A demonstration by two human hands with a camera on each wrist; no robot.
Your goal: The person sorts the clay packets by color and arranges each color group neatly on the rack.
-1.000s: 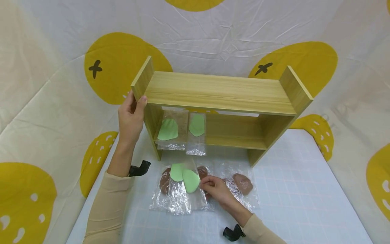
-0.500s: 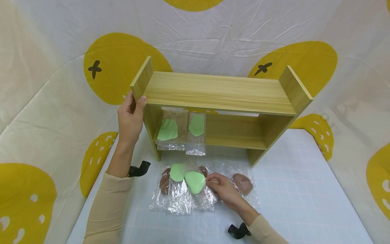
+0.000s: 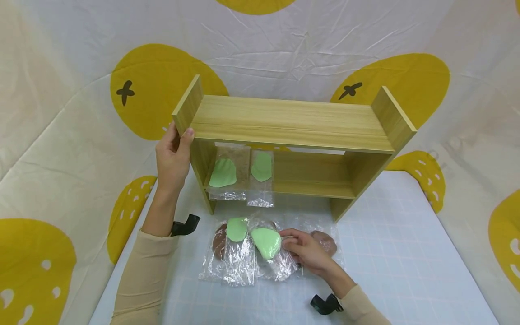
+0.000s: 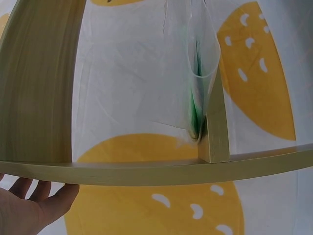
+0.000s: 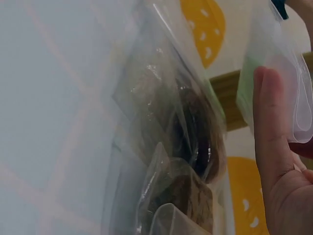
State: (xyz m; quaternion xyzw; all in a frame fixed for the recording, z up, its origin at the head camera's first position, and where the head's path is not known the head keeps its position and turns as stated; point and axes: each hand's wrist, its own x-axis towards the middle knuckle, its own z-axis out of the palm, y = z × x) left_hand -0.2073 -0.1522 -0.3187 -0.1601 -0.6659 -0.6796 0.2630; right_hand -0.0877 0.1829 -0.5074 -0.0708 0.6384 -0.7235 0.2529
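Note:
My left hand (image 3: 173, 160) grips the left side panel of a light wooden shelf (image 3: 290, 124), its thumb on the front edge. Low over the table my right hand (image 3: 308, 253) pinches the side of a clear plastic bag (image 3: 280, 266) with a flat light-green piece (image 3: 266, 243) in it. In the right wrist view, the thumb lies along this held bag (image 5: 301, 98). Beneath and beside it lie bags with brown rounded pieces (image 3: 220, 241) and another bag with a green piece (image 3: 237, 229). The brown pieces' kind is unclear.
Two bags with green pieces (image 3: 223, 173) (image 3: 262, 166) lie side by side on the left of the middle shelf board (image 3: 313, 174), overhanging its front edge. A bagged brown piece (image 3: 323, 243) lies at the right on the pale checked table (image 3: 406, 253). A patterned cloth (image 3: 268, 54) hangs behind.
My right hand has moved right, drawing the bag with the green piece along, away from the neighbouring green one. The left hand keeps its hold on the shelf.

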